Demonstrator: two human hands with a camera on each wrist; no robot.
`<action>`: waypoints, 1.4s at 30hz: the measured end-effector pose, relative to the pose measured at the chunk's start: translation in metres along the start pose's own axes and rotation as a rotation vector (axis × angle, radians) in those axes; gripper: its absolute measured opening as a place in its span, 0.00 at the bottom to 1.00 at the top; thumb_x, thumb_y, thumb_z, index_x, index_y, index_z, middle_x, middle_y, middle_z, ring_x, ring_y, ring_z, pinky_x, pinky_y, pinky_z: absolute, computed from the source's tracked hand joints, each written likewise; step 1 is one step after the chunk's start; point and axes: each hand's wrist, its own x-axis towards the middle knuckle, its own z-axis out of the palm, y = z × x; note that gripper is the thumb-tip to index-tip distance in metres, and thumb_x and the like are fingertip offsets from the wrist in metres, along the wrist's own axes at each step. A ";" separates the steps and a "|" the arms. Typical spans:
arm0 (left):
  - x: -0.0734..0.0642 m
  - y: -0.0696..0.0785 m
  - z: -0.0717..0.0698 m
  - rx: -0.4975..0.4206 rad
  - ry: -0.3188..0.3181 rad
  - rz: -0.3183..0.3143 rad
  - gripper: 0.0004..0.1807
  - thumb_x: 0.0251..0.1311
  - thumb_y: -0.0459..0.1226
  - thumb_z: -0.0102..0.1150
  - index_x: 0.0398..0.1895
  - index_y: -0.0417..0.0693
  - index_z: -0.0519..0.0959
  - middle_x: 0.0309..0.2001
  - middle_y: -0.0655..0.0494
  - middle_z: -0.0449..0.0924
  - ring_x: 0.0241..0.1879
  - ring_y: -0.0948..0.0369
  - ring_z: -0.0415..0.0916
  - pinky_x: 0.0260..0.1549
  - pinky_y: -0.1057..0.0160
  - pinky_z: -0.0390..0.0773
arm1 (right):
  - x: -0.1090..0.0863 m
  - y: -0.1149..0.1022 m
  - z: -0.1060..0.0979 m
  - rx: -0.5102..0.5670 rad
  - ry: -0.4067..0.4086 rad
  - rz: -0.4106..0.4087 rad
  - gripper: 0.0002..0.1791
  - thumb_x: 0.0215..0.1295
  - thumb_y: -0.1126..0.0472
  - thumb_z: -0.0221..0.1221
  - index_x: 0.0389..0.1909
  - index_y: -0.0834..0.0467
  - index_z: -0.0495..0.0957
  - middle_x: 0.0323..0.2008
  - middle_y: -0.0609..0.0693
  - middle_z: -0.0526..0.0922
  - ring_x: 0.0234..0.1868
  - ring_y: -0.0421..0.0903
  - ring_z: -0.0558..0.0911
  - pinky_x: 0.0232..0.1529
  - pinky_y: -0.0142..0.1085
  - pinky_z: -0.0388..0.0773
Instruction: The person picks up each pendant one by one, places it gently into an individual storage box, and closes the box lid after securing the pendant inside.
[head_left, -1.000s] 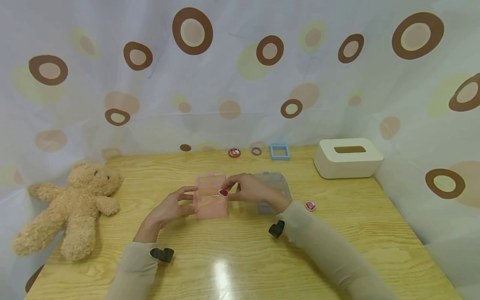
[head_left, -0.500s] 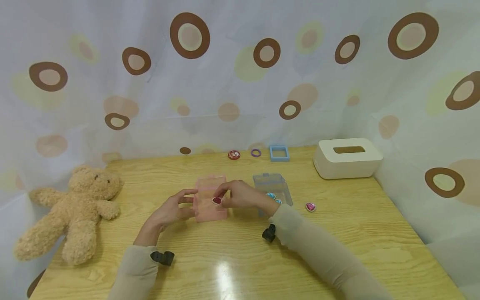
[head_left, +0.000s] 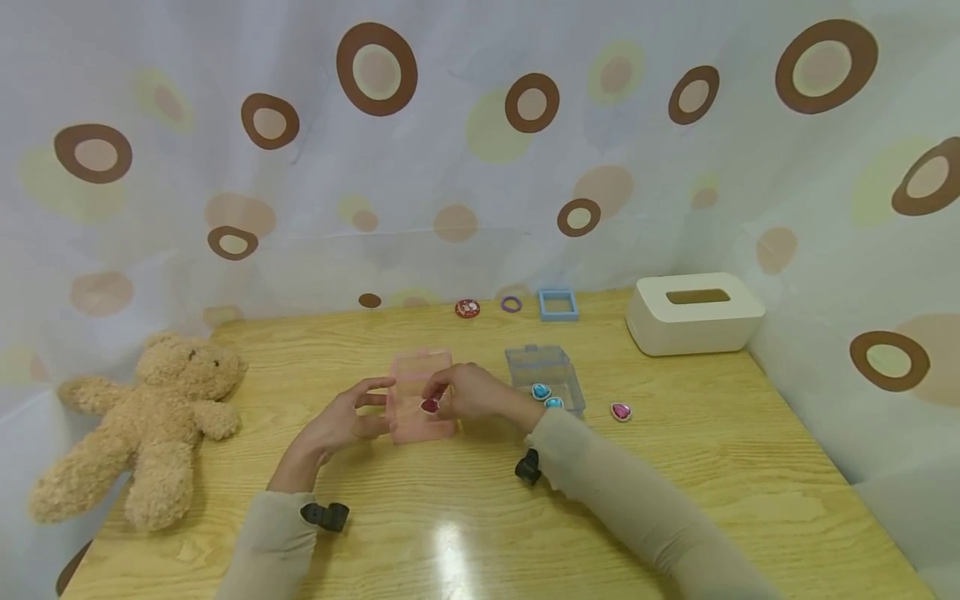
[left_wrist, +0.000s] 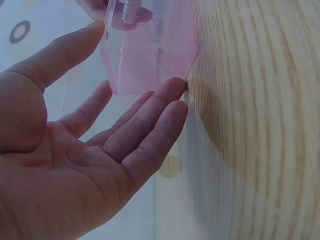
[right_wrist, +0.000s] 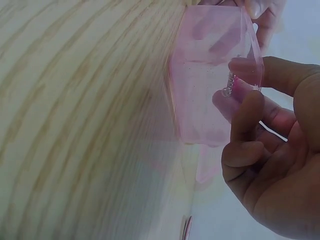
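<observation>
My right hand (head_left: 476, 392) pinches a red teardrop-shaped gem (head_left: 430, 406) with a pale beaded edge. It holds the gem inside an open, see-through pink box (head_left: 408, 431), below the rim; the right wrist view shows the fingertips and gem (right_wrist: 228, 85) through the pink wall. My left hand (head_left: 337, 423) rests its thumb and fingertips against the box's left end, the fingers (left_wrist: 155, 127) extended and loosely spread. To the right, a see-through blue-grey box (head_left: 573, 385) stands open with two blue gems (head_left: 541, 392) in it. A pink gem (head_left: 621, 412) lies on the table beside that box.
At the table's back lie a red round badge-like piece (head_left: 467, 308), a purple ring (head_left: 512, 304) and a light blue square frame (head_left: 558, 306). A white tissue box (head_left: 697, 321) stands back right. A teddy bear (head_left: 161, 425) leans at the left edge.
My right hand has moved left and nearer me, lowering the red gem into the pink box. The blue gems have come into sight. My left hand has stayed against the box.
</observation>
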 end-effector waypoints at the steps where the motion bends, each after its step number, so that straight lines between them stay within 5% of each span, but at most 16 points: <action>1: 0.000 0.000 0.000 -0.001 0.000 0.002 0.39 0.65 0.34 0.62 0.77 0.47 0.57 0.69 0.32 0.65 0.59 0.45 0.76 0.51 0.54 0.80 | 0.001 -0.001 0.000 -0.002 -0.003 0.001 0.12 0.59 0.62 0.67 0.45 0.52 0.85 0.40 0.43 0.88 0.36 0.37 0.80 0.39 0.30 0.75; 24: 0.000 -0.001 -0.002 -0.008 0.007 0.007 0.39 0.65 0.34 0.63 0.76 0.47 0.58 0.69 0.31 0.65 0.59 0.45 0.76 0.50 0.55 0.80 | 0.012 -0.009 0.006 -0.070 -0.021 0.107 0.08 0.58 0.59 0.69 0.40 0.48 0.87 0.37 0.39 0.88 0.38 0.38 0.81 0.43 0.33 0.77; 32: -0.001 -0.001 -0.002 -0.010 0.006 -0.002 0.39 0.65 0.34 0.63 0.77 0.47 0.57 0.70 0.31 0.64 0.61 0.44 0.75 0.51 0.53 0.81 | 0.012 -0.007 0.007 -0.100 -0.017 0.079 0.09 0.58 0.57 0.70 0.40 0.49 0.87 0.39 0.41 0.88 0.41 0.40 0.82 0.45 0.34 0.77; 42: 0.000 0.000 0.000 -0.011 0.000 -0.013 0.40 0.64 0.35 0.64 0.77 0.47 0.57 0.70 0.31 0.64 0.59 0.45 0.76 0.50 0.54 0.80 | 0.008 -0.003 0.005 -0.014 -0.009 0.036 0.11 0.58 0.56 0.70 0.42 0.53 0.85 0.40 0.44 0.88 0.42 0.41 0.83 0.44 0.33 0.78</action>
